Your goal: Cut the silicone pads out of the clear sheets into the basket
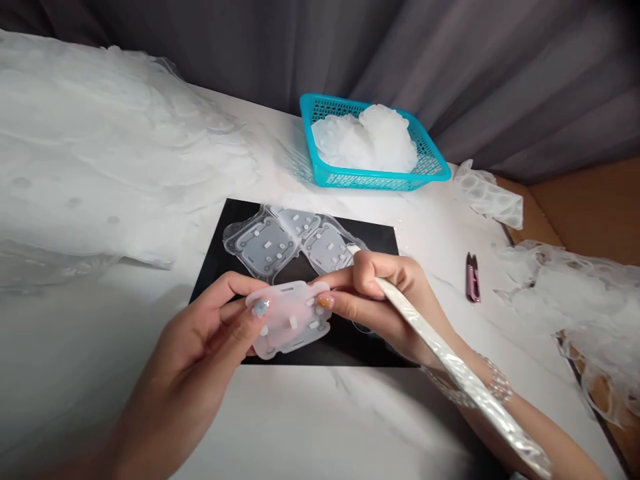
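Over a black mat (pixel 213 267), a translucent, soft-looking molded sheet piece (pixel 287 320) with slots and small raised tabs is tilted toward me. My left hand (pixel 210 347) pinches its left side, thumb on top and fingers behind. Thumb and finger of my right hand (pixel 385 293) grip its upper right corner. Tucked in the curled fingers of that same hand is a long tool with a pearly white handle (pixel 440 353); its small pale tip points away over the mat. Behind the hands, a clear molded sheet (pixel 267 243) with several similar pieces lies on the mat.
A turquoise basket (pixel 383 179) at the back holds white translucent pieces (pixel 370 143). Pink thread snips (pixel 473 277) lie at right. A big heap of clear sheets (pixel 100 147) covers the left. Scrap sheets (pixel 585 287) hang over a cardboard box (pixel 590 207) at right.
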`<state>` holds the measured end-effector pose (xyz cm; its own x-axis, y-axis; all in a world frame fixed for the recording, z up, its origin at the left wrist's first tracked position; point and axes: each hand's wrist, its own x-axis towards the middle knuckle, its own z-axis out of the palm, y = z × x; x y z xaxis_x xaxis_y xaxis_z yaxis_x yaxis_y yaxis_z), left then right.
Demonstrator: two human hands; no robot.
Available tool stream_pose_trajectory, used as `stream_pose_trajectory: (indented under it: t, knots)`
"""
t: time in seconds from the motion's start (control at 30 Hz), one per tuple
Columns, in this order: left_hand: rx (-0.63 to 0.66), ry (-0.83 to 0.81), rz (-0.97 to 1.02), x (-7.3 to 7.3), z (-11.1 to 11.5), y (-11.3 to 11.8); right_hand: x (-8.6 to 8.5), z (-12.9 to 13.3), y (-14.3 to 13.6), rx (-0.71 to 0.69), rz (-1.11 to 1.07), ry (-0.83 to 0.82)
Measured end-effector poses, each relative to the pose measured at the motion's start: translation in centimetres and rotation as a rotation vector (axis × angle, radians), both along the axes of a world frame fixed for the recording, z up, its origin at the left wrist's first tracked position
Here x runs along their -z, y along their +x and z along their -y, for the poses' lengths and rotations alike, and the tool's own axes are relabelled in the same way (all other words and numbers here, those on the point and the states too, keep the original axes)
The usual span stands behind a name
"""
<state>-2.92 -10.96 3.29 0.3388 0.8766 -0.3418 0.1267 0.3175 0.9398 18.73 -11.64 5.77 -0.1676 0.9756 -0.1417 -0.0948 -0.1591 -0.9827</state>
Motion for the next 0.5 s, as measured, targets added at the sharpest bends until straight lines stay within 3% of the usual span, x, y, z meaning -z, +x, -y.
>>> stream_pose_trajectory:
  t: [0.13,0.5]
  knots:
    - [0.028,-0.104,0.104,-0.1,0.0,-0.2,-0.3,0.2,-0.2,0.044,0.015,0.018]
    - [-0.023,-0.145,0.179,-0.6,-0.1,-0.1,-1.5,0.7,-0.6,0.153,0.080,0.063]
